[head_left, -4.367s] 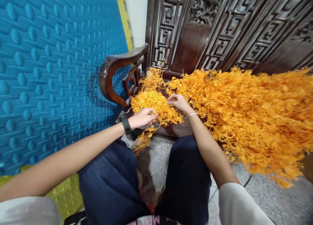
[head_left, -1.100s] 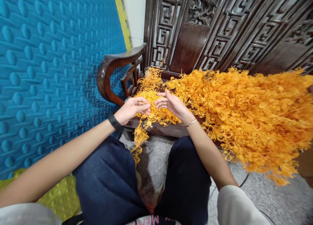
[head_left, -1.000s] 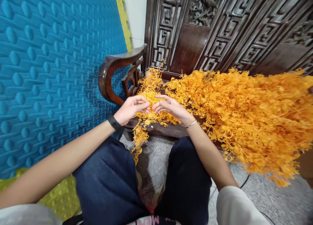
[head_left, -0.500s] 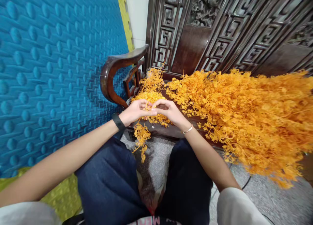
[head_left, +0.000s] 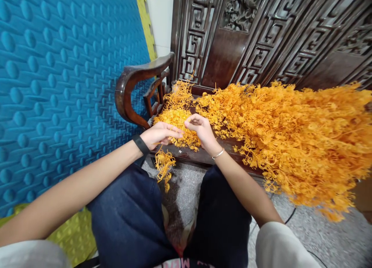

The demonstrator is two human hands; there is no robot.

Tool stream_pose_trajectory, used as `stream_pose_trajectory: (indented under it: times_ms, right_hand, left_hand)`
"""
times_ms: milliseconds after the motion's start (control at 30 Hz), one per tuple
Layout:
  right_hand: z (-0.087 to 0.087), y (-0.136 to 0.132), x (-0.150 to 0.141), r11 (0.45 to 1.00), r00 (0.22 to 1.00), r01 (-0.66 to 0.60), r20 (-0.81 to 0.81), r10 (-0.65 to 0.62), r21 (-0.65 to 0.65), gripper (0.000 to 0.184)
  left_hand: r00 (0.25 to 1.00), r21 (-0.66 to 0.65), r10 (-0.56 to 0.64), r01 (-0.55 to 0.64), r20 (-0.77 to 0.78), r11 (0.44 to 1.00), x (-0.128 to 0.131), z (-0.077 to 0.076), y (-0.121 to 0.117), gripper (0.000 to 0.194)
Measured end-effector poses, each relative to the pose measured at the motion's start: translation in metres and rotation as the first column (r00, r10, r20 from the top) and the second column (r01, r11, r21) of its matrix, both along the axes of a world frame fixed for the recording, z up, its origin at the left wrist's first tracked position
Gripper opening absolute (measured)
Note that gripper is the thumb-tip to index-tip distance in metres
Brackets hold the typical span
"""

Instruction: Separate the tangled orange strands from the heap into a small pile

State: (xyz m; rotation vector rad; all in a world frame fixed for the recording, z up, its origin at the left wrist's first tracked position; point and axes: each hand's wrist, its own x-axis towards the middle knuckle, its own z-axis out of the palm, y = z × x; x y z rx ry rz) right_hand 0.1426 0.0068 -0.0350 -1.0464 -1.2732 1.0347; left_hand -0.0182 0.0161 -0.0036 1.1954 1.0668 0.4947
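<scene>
A big heap of orange plastic sprigs (head_left: 293, 136) covers the seat of a dark carved wooden bench (head_left: 192, 154). A smaller pile of the same sprigs (head_left: 177, 118) lies by the armrest. My left hand (head_left: 159, 135), with a black wristband, is closed on a bunch of orange sprigs (head_left: 163, 168) that dangles below the seat edge. My right hand (head_left: 201, 130), with a thin bracelet, is pinched on a sprig above the small pile, a little right of the left hand.
The bench's curved armrest (head_left: 132, 89) rises at the left and its carved back (head_left: 261, 35) stands behind. A blue padded mat (head_left: 64, 78) leans on the left. My knees in dark trousers (head_left: 130, 217) sit over a speckled floor (head_left: 186, 194).
Both hands came together over the small pile, then parted again. The right hand rose slightly with a sprig. The bunch under my left hand has drawn up and hangs shorter.
</scene>
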Motion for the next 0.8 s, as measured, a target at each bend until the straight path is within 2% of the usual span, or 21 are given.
stream_pose_trajectory:
  times_ms: [100, 267, 400, 533, 700, 733, 800]
  right_hand:
    - [-0.002, 0.001, -0.004, 0.997, 0.994, 0.067, -0.086, -0.070, -0.037, 0.012]
    - [0.002, -0.001, -0.006, 1.000, 0.991, 0.004, -0.136, -0.006, -0.017, 0.011]
    - [0.001, -0.002, -0.008, 0.999, 0.993, 0.010, -0.117, -0.006, 0.033, 0.011]
    - [-0.003, 0.000, -0.014, 0.992, 0.985, 0.123, -0.117, -0.123, -0.013, 0.013]
    - [-0.006, 0.010, -0.030, 0.960, 0.942, 0.281, -0.192, -0.276, -0.004, 0.016]
    - [-0.006, 0.015, -0.030, 0.948, 0.930, 0.317, -0.197, -0.310, 0.006, 0.016]
    - [-0.003, 0.028, -0.018, 0.892, 0.873, 0.452, -0.195, -0.447, -0.017, 0.017]
  left_hand:
    - [0.999, 0.026, 0.012, -0.013, 0.033, 1.000, 0.001, -0.001, -0.001, 0.016]
    - [0.990, 0.127, -0.014, -0.004, 0.143, 0.992, 0.002, -0.004, -0.001, 0.016]
    - [0.993, 0.237, -0.054, 0.029, 0.104, 0.971, 0.004, -0.002, -0.001, 0.019]
    - [0.999, 0.247, 0.000, -0.012, 0.049, 0.969, 0.009, 0.000, -0.001, 0.014]
    - [0.981, 0.136, 0.104, -0.126, 0.162, 0.983, 0.018, -0.001, 0.005, 0.012]
    - [0.974, 0.118, 0.120, -0.144, 0.190, 0.983, 0.019, -0.001, 0.005, 0.013]
    - [0.968, 0.084, 0.119, -0.141, 0.220, 0.986, 0.022, 0.001, -0.002, 0.012]
